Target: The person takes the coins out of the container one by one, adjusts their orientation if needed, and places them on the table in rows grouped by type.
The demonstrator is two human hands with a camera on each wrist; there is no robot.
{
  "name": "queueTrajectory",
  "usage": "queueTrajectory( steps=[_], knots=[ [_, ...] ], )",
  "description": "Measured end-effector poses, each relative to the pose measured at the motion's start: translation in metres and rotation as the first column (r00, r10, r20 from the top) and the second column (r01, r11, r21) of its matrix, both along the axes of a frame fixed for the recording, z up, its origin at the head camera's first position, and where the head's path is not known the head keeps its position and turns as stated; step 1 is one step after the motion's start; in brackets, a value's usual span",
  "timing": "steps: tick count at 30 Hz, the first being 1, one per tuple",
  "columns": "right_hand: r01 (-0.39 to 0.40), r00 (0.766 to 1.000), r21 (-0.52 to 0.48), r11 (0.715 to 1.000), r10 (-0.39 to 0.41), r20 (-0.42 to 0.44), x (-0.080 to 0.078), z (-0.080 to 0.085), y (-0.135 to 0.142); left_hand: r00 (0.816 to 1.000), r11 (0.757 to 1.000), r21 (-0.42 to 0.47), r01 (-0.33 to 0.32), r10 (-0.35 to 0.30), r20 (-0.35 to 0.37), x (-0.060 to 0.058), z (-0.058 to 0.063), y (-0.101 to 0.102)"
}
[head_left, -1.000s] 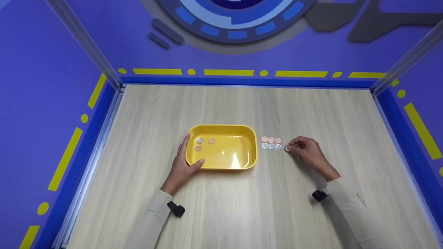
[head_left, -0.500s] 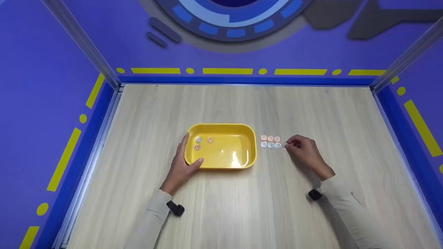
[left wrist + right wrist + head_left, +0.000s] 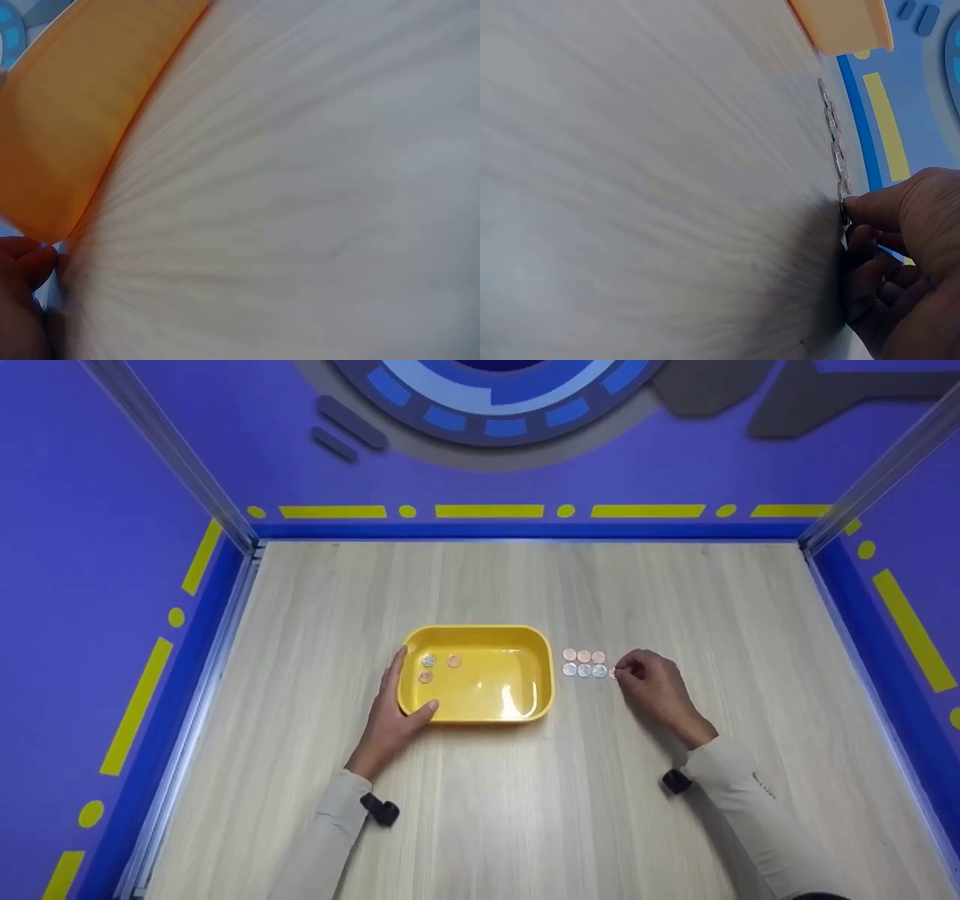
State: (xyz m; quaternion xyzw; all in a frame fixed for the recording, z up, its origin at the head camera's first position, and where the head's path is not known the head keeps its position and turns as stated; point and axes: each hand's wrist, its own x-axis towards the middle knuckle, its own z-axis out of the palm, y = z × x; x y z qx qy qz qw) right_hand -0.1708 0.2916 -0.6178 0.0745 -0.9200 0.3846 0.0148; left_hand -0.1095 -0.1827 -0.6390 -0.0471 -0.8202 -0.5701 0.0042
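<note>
A yellow plastic tray lies on the table, with a silver coin and two copper coins in its left part. My left hand grips its near left corner, thumb over the front rim and fingers along the left side. Right of the tray sit two rows: three copper coins behind and silver coins in front. At the right end of the silver row, my right hand pinches a silver coin, low at the tabletop, between thumb and fingertips. The fingers partly hide that coin.
The pale wood-look table is bordered by blue-purple panels at the back and both sides. Metal rails run along its left and right edges. A black wrist camera sits on each sleeve.
My right hand has slid the silver coin slightly left, up close to the end of the silver row. My left hand keeps its hold on the tray. The head view has shifted slightly.
</note>
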Motion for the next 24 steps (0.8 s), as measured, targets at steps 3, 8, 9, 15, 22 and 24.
queueTrajectory(
  steps=[3, 8, 9, 15, 22, 24],
  knots=[
    [0.016, 1.000, 0.007, 1.000, -0.016, -0.023, -0.0015, 0.0020, -0.0007, 1.000, 1.000, 0.013, 0.001, -0.001, -0.012, -0.0026, 0.0020, 0.0004],
    [0.015, 1.000, 0.007, 1.000, -0.015, -0.020, -0.0014, 0.0047, -0.0025, 1.000, 1.000, 0.024, -0.012, 0.012, -0.016, -0.0026, 0.0044, 0.0002],
    [0.018, 1.000, 0.006, 1.000, -0.018, -0.019, -0.0010, 0.0048, -0.0027, 1.000, 1.000, 0.023, -0.012, 0.012, -0.013, -0.0024, 0.0046, 0.0002],
    [0.036, 0.999, 0.003, 0.999, -0.035, -0.009, 0.0009, 0.0027, -0.0036, 1.000, 1.000, 0.011, -0.012, 0.012, -0.002, -0.0013, 0.0049, 0.0008],
    [0.042, 0.999, -0.053, 0.998, -0.040, 0.036, 0.0024, 0.0004, -0.0010, 1.000, 1.000, 0.007, -0.010, 0.010, -0.001, -0.0005, 0.0019, 0.0016],
    [0.046, 0.998, -0.086, 0.995, -0.042, 0.053, 0.0027, 0.0011, 0.0008, 1.000, 1.000, 0.006, -0.010, 0.010, 0.002, 0.0005, 0.0007, 0.0017]
  ],
)
